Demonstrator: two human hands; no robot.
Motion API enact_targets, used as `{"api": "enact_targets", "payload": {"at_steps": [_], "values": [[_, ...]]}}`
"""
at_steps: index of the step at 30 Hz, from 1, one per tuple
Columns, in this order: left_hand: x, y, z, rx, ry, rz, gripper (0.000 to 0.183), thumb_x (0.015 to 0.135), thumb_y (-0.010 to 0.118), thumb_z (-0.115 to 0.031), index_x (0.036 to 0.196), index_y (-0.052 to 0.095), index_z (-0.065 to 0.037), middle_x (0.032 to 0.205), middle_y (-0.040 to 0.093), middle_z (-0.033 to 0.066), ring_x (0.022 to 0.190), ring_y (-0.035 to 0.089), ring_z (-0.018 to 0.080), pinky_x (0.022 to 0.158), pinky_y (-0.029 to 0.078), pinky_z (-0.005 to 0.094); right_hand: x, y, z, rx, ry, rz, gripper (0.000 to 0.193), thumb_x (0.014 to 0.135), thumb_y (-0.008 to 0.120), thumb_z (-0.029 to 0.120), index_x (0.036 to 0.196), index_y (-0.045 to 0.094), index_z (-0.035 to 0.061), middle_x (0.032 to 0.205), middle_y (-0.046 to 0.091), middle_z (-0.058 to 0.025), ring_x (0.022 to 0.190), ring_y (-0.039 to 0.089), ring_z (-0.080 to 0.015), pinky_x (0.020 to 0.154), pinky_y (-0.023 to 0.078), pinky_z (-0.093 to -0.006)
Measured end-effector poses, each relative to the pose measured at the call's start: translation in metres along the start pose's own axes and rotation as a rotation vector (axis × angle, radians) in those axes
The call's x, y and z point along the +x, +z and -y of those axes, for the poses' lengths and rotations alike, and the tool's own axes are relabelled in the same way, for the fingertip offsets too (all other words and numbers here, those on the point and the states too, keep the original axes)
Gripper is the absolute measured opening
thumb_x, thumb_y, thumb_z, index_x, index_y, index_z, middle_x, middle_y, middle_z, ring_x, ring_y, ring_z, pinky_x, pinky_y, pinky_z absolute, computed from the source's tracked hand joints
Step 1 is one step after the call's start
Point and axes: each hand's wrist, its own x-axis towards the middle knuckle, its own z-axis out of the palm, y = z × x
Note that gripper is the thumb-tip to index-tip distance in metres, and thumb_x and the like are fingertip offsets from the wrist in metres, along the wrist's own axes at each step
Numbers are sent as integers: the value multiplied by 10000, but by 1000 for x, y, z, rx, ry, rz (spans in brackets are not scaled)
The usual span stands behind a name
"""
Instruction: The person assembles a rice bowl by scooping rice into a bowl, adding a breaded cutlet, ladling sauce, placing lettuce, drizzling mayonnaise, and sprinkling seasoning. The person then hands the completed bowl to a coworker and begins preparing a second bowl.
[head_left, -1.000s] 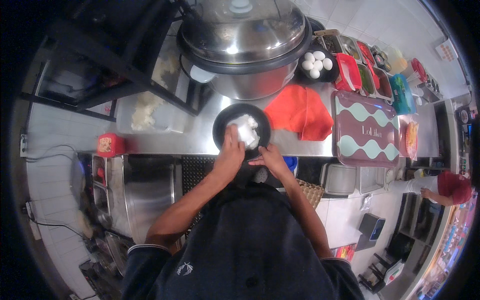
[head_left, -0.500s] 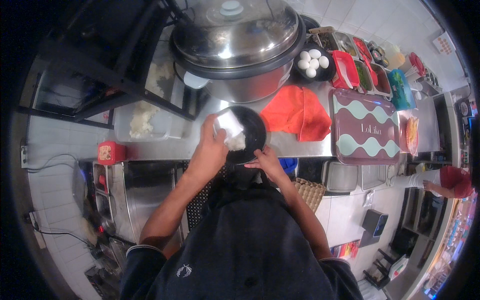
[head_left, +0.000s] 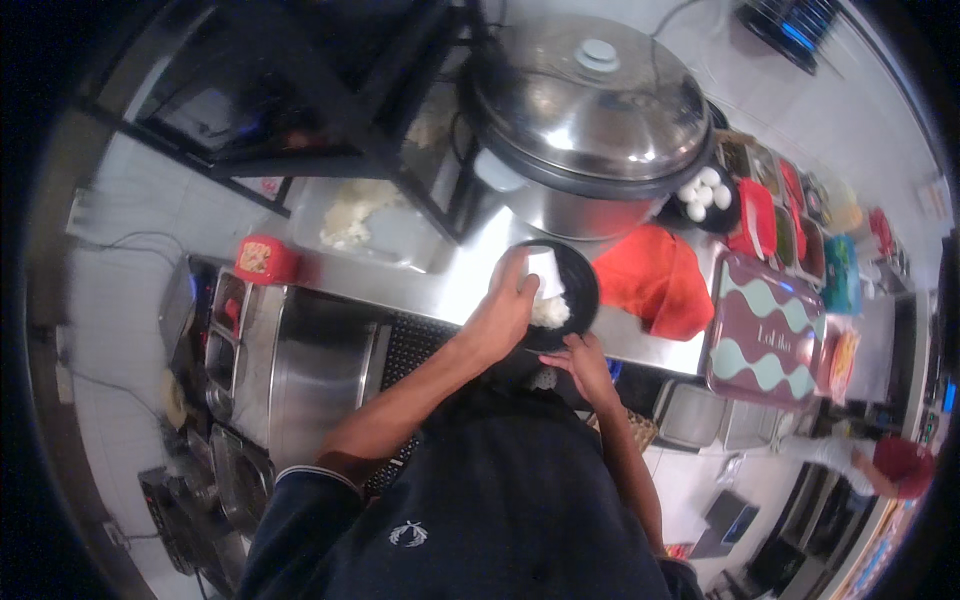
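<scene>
Over the steel counter's front edge sits a black bowl (head_left: 582,275). My left hand (head_left: 503,312) is closed on a small white container (head_left: 543,271), tilted inside the bowl's left side. White rice (head_left: 550,312) lies in the bowl just below the container. My right hand (head_left: 588,366) grips the bowl's near rim, thumb uppermost; the fingers under the bowl are partly hidden.
Behind the bowl stands a large lidded rice cooker (head_left: 590,120). An orange-red cloth (head_left: 655,280) and a patterned tray (head_left: 765,335) lie to the right, with white eggs (head_left: 706,192) beyond. Leftward are a clear tub (head_left: 408,245) holding rice and a red container (head_left: 266,260). Another person (head_left: 880,465) stands far right.
The whole view has turned, so the counter slopes down to the right. The white container stays tilted in the bowl, and more of the rice below it shows. Both hands keep their grip.
</scene>
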Motion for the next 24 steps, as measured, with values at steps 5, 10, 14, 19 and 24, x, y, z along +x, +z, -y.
{"api": "enact_targets", "payload": {"at_steps": [5,10,14,19,24], "values": [[-33,-80,19,-312,-253,-150,242,799,664,-6,1007,542,-32,1307,511,239,1173,560,420,972,488,400,-4,1,-9,84,-8,-64,368,976,494,117,1298,421,-45,1156,578,-198,904,689,-336,760,637,-422],[-76,-159,112,-362,-553,-316,214,818,698,-85,998,617,-2,1027,662,156,993,652,271,868,510,348,-36,23,-9,-11,-9,-127,334,1012,513,257,1130,551,-53,989,670,-178,871,719,-282,697,618,-381],[-51,-152,222,-111,-519,-340,281,830,724,-138,1054,655,16,1089,678,169,1012,661,291,905,512,385,-76,71,7,-482,87,-167,422,1032,531,358,908,635,-32,763,698,-120,689,711,-199,599,558,-287],[48,-78,349,517,10,-360,353,907,624,-194,1182,649,26,1208,633,248,1110,601,407,985,460,442,-32,170,-2,-553,-169,9,315,1016,559,301,1013,620,-9,859,713,-130,695,690,-209,587,533,-318],[131,-39,395,683,244,-242,371,924,601,-191,1222,636,25,1234,619,261,1140,582,413,1016,440,443,69,260,-9,-845,-247,-156,911,966,494,619,1422,340,-154,1196,584,-396,1153,591,-495,983,484,-500]]}}
